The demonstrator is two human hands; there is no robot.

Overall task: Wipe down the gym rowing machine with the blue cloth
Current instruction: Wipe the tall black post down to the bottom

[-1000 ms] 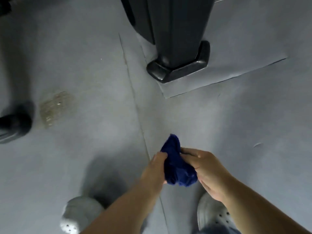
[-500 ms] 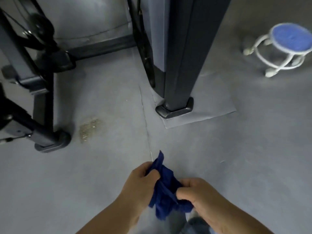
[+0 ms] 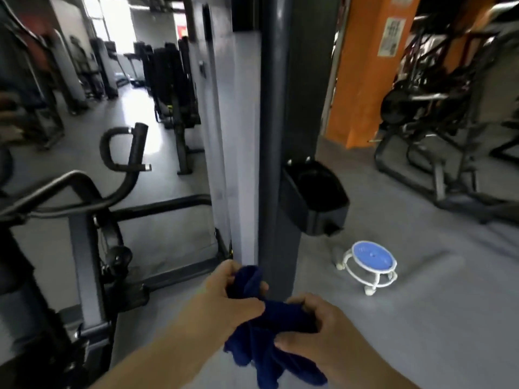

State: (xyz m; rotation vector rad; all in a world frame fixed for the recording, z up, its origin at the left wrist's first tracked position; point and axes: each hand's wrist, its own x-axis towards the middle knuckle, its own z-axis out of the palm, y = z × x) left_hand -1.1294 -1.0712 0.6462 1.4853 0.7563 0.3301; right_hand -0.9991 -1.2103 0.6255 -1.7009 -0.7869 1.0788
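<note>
The dark blue cloth [image 3: 269,332] hangs bunched between both hands at the bottom centre of the view. My left hand [image 3: 227,299] grips its upper end with curled fingers. My right hand [image 3: 317,329] grips the cloth's middle, and loose folds droop below it. A dark machine frame with a curved black handlebar [image 3: 123,153] stands to the left of my hands. I cannot tell which machine here is the rowing machine.
A tall dark upright post [image 3: 283,130] with a black holder [image 3: 314,197] rises just ahead of my hands. A small white stool with a blue seat [image 3: 370,262] stands on the grey floor to the right. An orange pillar [image 3: 365,71] and more machines [image 3: 449,116] lie beyond.
The view has swung up from the floor to the gym room. Both hands still hold the cloth, now pulled further apart, with more cloth hanging below.
</note>
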